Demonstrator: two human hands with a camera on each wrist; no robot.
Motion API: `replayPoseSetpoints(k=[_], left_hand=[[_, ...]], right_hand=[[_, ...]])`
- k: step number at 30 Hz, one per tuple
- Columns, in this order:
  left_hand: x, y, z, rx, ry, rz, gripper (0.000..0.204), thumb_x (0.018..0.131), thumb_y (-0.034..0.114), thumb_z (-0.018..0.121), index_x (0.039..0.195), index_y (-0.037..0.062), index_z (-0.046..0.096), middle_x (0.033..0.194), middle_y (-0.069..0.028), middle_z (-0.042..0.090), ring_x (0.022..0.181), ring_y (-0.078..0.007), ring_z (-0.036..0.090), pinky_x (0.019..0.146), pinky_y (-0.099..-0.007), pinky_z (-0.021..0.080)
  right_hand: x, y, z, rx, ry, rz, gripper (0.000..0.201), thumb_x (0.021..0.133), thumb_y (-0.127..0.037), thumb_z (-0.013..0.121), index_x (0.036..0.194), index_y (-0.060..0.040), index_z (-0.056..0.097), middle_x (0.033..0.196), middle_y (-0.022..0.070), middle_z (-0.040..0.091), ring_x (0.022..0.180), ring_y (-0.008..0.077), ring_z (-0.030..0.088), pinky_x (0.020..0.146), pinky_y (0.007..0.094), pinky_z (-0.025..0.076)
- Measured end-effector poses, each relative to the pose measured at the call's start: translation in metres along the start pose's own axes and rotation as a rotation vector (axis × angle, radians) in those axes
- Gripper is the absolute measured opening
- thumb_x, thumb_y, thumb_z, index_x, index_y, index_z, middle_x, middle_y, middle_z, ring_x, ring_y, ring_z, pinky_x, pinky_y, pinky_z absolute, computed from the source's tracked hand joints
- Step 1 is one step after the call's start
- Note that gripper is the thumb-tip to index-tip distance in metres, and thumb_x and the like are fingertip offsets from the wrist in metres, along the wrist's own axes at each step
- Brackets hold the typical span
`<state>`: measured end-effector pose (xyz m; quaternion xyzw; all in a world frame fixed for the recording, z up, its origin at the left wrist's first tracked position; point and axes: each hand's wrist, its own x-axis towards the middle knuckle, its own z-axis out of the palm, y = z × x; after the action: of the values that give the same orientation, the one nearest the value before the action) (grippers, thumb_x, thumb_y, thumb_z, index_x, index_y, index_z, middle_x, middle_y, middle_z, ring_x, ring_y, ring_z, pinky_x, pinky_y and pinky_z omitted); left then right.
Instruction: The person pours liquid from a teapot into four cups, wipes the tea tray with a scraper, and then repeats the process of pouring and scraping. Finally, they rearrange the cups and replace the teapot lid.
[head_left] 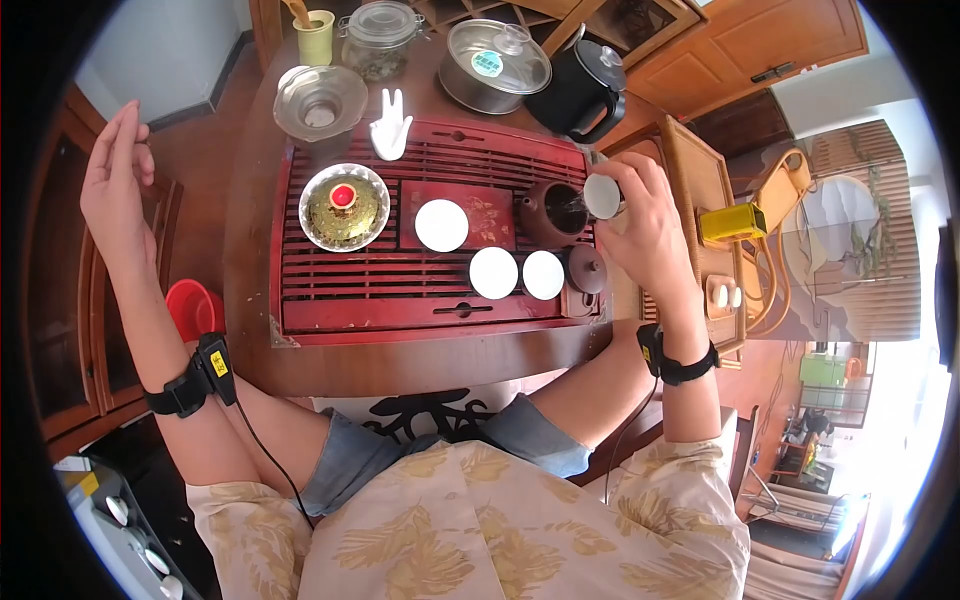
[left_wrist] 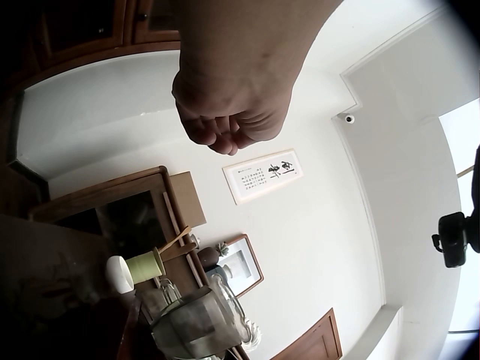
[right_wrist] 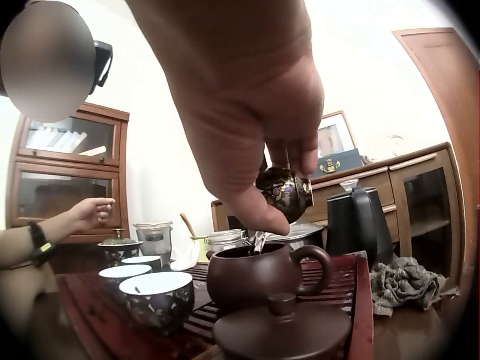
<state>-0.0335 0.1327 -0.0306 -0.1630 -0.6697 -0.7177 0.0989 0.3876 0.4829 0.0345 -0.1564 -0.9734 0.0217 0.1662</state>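
Note:
My right hand [head_left: 648, 225] pinches a small dark patterned cup [right_wrist: 286, 192], white inside, tipped over the uncovered brown teapot [head_left: 543, 218]. A thin stream of clear liquid falls from it into the teapot's opening in the right wrist view. The teapot's lid [head_left: 586, 268] lies off, beside the teapot. Three other cups, [head_left: 441, 225] among them, stand upright left of the teapot on the red slatted tray [head_left: 400, 312]. Away from the tray at the far left, my left hand [head_left: 122, 195] hangs in the air with loosely bent fingers [left_wrist: 221, 135], holding nothing.
A gold-lidded bowl [head_left: 343, 215] stands at the tray's left. Behind are a white hand figurine [head_left: 390, 130], a strainer bowl [head_left: 320, 105], a glass jar [head_left: 380, 45], a steel pot [head_left: 490, 70] and a black kettle [head_left: 578, 90]. A crumpled cloth [right_wrist: 407, 283] lies beside the tray.

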Motion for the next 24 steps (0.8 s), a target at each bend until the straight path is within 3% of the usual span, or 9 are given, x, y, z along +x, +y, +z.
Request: replayPoseSetpoints(k=[6, 10, 14, 16, 19, 20, 24], left_hand=[[0.001, 0.0, 0.0, 0.006, 0.002, 0.004, 0.034, 0.106, 0.025, 0.08, 0.131, 0.0025, 0.08, 0.099, 0.0, 0.075, 0.072, -0.003, 0.055, 0.067, -0.0209, 0.041], [0.001, -0.001, 0.0, 0.002, 0.004, 0.003, 0.034, 0.106, 0.025, 0.08, 0.132, 0.0026, 0.08, 0.099, 0.0002, 0.075, 0.073, -0.0031, 0.055, 0.067, -0.021, 0.041], [-0.002, 0.003, 0.0, 0.002, 0.024, -0.011, 0.034, 0.106, 0.025, 0.08, 0.132, 0.0035, 0.08, 0.099, 0.0004, 0.074, 0.073, -0.003, 0.054, 0.067, -0.0212, 0.041], [-0.002, 0.006, 0.001, 0.035, 0.021, -0.024, 0.032, 0.11, 0.019, 0.073, 0.137, 0.0024, 0.078, 0.104, -0.0008, 0.073, 0.074, -0.0042, 0.053, 0.069, -0.022, 0.041], [-0.003, 0.009, 0.005, 0.052, 0.018, -0.045, 0.032, 0.113, 0.016, 0.069, 0.14, 0.0017, 0.077, 0.107, -0.0012, 0.072, 0.075, -0.0046, 0.052, 0.07, -0.0223, 0.041], [-0.003, 0.009, 0.006, 0.053, 0.021, -0.052, 0.032, 0.113, 0.016, 0.068, 0.14, 0.0017, 0.077, 0.107, -0.0011, 0.072, 0.075, -0.0045, 0.052, 0.07, -0.0222, 0.041], [-0.006, 0.012, 0.007, 0.049, 0.017, -0.062, 0.032, 0.113, 0.016, 0.068, 0.14, 0.0017, 0.076, 0.107, -0.001, 0.072, 0.075, -0.0044, 0.052, 0.069, -0.0221, 0.041]], right_hand=[[0.008, -0.016, -0.007, -0.054, 0.057, -0.05, 0.062, 0.072, 0.012, 0.069, 0.131, -0.0056, 0.066, 0.133, 0.0161, 0.062, 0.123, 0.041, 0.059, 0.109, 0.049, 0.05], [0.006, -0.01, 0.007, -0.043, -0.034, -0.073, 0.058, 0.071, 0.011, 0.069, 0.127, -0.0056, 0.067, 0.132, 0.0155, 0.063, 0.124, 0.0404, 0.06, 0.11, 0.0495, 0.051], [0.011, -0.014, 0.004, 0.091, 0.043, 0.022, 0.052, 0.076, 0.005, 0.076, 0.126, -0.0051, 0.069, 0.129, 0.0167, 0.067, 0.119, 0.0409, 0.066, 0.104, 0.0471, 0.056], [0.017, -0.025, 0.0, 0.217, 0.091, 0.103, 0.05, 0.079, 0.001, 0.08, 0.127, -0.005, 0.07, 0.128, 0.0174, 0.069, 0.116, 0.0412, 0.069, 0.1, 0.0456, 0.059], [0.03, -0.038, 0.002, 0.316, 0.069, 0.03, 0.05, 0.081, -0.004, 0.085, 0.13, -0.0057, 0.071, 0.129, 0.0177, 0.07, 0.111, 0.0403, 0.072, 0.095, 0.0436, 0.061], [0.033, -0.043, 0.005, 0.384, 0.024, 0.042, 0.056, 0.081, -0.005, 0.089, 0.134, -0.0034, 0.07, 0.129, 0.0154, 0.072, 0.12, 0.0365, 0.071, 0.106, 0.0421, 0.057], [0.046, -0.051, 0.026, 0.324, -0.063, -0.085, 0.056, 0.083, -0.006, 0.088, 0.136, -0.0037, 0.069, 0.133, 0.0156, 0.073, 0.129, 0.0372, 0.066, 0.111, 0.0456, 0.054]])
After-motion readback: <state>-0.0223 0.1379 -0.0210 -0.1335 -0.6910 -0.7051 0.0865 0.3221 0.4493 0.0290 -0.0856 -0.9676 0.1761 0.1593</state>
